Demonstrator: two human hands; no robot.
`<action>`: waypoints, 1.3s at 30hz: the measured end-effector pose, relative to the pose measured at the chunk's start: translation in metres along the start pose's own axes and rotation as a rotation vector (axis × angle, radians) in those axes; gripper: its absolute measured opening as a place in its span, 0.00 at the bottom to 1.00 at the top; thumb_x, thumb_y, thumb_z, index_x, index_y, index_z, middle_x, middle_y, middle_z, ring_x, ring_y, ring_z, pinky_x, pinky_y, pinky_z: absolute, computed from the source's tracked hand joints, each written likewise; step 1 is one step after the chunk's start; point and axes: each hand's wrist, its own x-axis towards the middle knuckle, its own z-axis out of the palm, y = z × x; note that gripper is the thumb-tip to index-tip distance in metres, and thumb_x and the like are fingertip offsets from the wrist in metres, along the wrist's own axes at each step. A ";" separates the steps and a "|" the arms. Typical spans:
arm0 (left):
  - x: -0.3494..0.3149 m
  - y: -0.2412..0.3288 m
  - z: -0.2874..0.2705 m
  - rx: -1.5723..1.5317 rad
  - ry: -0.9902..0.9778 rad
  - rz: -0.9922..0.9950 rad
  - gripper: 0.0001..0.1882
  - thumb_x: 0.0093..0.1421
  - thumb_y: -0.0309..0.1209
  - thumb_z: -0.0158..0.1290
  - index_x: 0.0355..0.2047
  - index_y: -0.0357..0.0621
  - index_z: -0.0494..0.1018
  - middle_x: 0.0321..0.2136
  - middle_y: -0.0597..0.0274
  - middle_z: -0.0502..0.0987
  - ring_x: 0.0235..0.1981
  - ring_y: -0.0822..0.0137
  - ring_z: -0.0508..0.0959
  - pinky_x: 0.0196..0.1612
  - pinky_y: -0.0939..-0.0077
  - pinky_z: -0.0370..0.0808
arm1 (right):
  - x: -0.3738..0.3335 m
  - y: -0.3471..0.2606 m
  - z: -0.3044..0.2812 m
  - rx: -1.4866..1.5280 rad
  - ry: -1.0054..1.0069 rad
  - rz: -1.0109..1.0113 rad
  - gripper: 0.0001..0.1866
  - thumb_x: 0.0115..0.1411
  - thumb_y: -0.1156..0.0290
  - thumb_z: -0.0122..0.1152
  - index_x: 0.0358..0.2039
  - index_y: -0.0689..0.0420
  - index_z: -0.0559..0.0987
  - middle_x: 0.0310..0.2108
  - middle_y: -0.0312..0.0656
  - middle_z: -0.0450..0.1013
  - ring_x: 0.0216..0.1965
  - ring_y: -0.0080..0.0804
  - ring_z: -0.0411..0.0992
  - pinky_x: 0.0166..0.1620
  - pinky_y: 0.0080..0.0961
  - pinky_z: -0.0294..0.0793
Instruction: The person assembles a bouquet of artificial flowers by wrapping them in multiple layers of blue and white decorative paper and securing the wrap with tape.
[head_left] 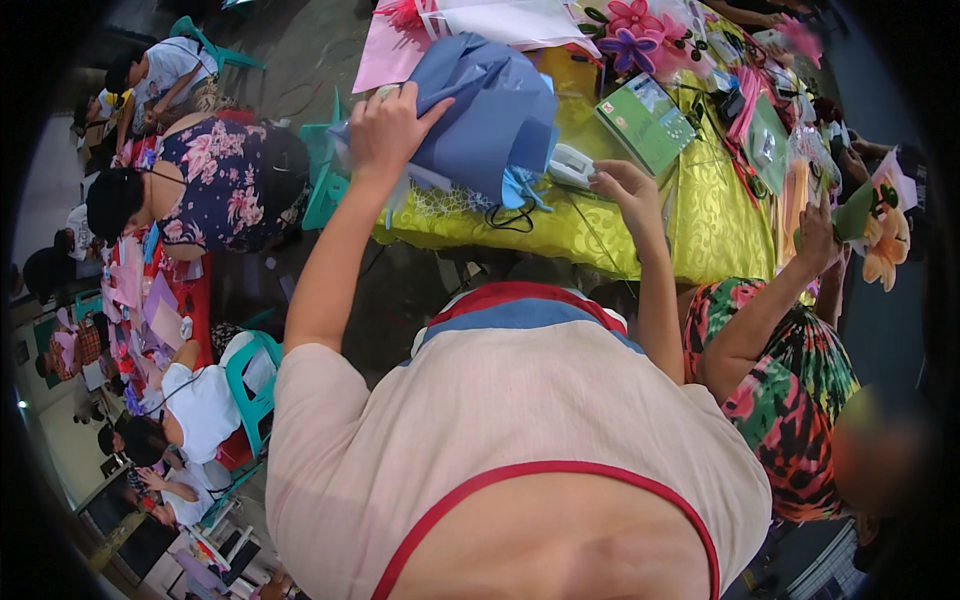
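My left hand (387,135) is closed on the left side of blue wrapping paper (490,115), which is folded into a bundle on the table. Its thumb lies across the paper, and what is inside the wrap is hidden. A light blue ribbon (522,188) sits at the bundle's lower right end. To the right, my right hand (630,190) has its thumb and fingers brought together at the end of a small white plastic device (570,167), whose exact kind I cannot make out. White netting (445,203) shows under the bundle's near edge.
A yellow patterned cloth (590,235) covers the table. On it are a green box (645,123), fuzzy-wire flowers (632,45) and pink wrapping sheets (385,55). Close on my right, a person in a floral garment (790,400) holds an orange flower (884,250). Others sit at a table to the left.
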 end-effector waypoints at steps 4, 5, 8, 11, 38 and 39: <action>0.010 0.023 0.033 -0.007 -0.012 -0.089 0.26 0.46 0.59 0.46 0.18 0.47 0.69 0.16 0.65 0.72 0.20 0.65 0.73 0.25 0.72 0.66 | 0.008 0.007 0.015 0.122 0.088 0.003 0.12 0.56 0.69 0.51 0.37 0.64 0.71 0.30 0.40 0.72 0.28 0.23 0.70 0.32 0.16 0.69; 0.006 0.028 0.040 0.001 -0.024 -0.088 0.26 0.46 0.59 0.46 0.18 0.47 0.69 0.16 0.65 0.71 0.20 0.65 0.73 0.25 0.72 0.65 | 0.012 0.008 0.020 0.163 0.103 0.005 0.12 0.56 0.69 0.50 0.38 0.64 0.70 0.30 0.40 0.72 0.27 0.23 0.70 0.31 0.15 0.69; -0.007 0.039 0.055 0.021 -0.055 -0.103 0.26 0.45 0.60 0.46 0.17 0.47 0.68 0.15 0.65 0.70 0.18 0.64 0.71 0.25 0.71 0.63 | 0.021 0.017 0.038 0.101 0.104 0.023 0.14 0.56 0.66 0.50 0.38 0.62 0.70 0.28 0.38 0.71 0.24 0.21 0.70 0.28 0.14 0.67; -0.017 0.043 0.055 0.025 -0.088 -0.123 0.27 0.43 0.61 0.47 0.18 0.47 0.69 0.15 0.66 0.70 0.19 0.64 0.72 0.26 0.72 0.63 | 0.027 0.023 0.054 0.035 0.121 0.050 0.16 0.54 0.60 0.53 0.35 0.61 0.72 0.25 0.36 0.70 0.22 0.21 0.68 0.25 0.14 0.65; -0.074 0.000 0.005 -0.356 -0.343 -0.229 0.38 0.35 0.24 0.61 0.49 0.53 0.59 0.36 0.63 0.67 0.38 0.60 0.69 0.38 0.67 0.71 | 0.061 -0.041 0.034 -0.549 0.104 -0.114 0.21 0.48 0.52 0.59 0.23 0.62 0.76 0.21 0.41 0.69 0.23 0.29 0.66 0.30 0.23 0.64; -0.073 0.001 0.000 -0.350 -0.338 -0.236 0.38 0.34 0.24 0.61 0.49 0.53 0.59 0.36 0.63 0.67 0.38 0.60 0.69 0.38 0.68 0.71 | 0.069 -0.050 0.032 -0.581 0.159 -0.190 0.22 0.47 0.51 0.58 0.24 0.62 0.77 0.24 0.43 0.69 0.26 0.31 0.67 0.33 0.24 0.65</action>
